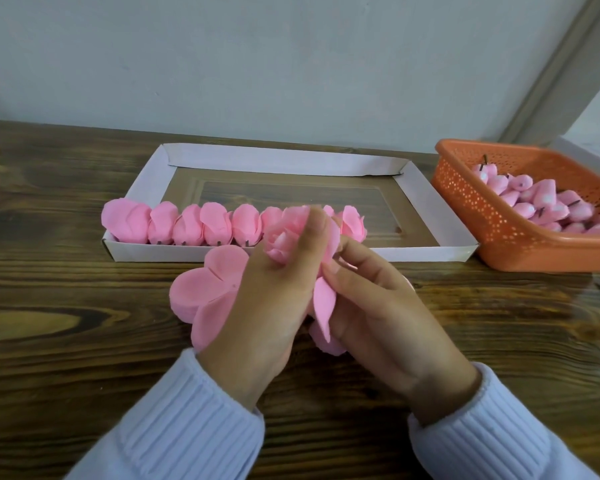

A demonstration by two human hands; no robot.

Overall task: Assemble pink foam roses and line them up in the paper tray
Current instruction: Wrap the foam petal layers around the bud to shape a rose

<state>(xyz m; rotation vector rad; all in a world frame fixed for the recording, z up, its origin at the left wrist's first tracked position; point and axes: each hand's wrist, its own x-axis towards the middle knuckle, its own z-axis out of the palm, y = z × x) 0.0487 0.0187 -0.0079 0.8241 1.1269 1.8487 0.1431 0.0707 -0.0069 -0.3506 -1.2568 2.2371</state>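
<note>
the single view comes from the person's head, looking forward and down across a wooden table toward a pale wall. it sits close. both sleeves enter from the bottom edge, and the left hand and right hand, holding a pink foam rose, fill the middle. the paper tray lies just beyond, and an orange basket is at the right edge. the table's far edge runs tilted, lower on the right.
</note>
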